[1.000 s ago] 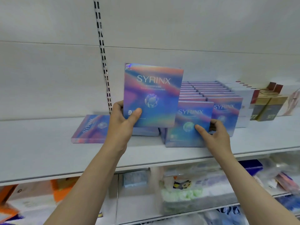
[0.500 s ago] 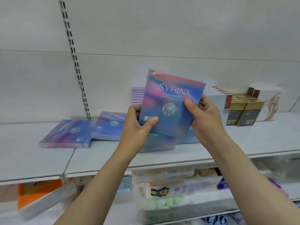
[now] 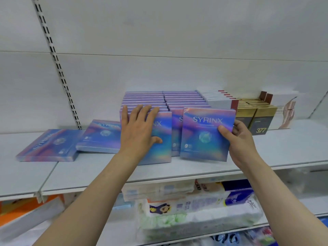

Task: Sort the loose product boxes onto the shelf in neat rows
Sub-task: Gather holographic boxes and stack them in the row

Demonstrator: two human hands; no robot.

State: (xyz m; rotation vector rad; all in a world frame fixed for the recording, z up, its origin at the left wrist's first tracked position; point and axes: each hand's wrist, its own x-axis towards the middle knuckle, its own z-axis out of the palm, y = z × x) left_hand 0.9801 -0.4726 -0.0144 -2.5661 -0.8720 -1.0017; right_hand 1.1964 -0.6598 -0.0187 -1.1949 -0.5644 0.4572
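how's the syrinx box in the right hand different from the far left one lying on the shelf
The iridescent blue-purple SYRINX box in the right hand stands upright, front facing the camera; the matching flat SYRINX box at far left lies face up. The right hand grips the first by its right edge; nothing touches the second. The held one fronts a standing row; the flat one sits loose, turned sideways. Both share the same print and shape.

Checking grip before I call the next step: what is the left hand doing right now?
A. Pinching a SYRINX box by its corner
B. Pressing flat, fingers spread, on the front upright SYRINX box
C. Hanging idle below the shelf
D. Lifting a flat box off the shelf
B: the left hand lies open on the front box of the left SYRINX row.
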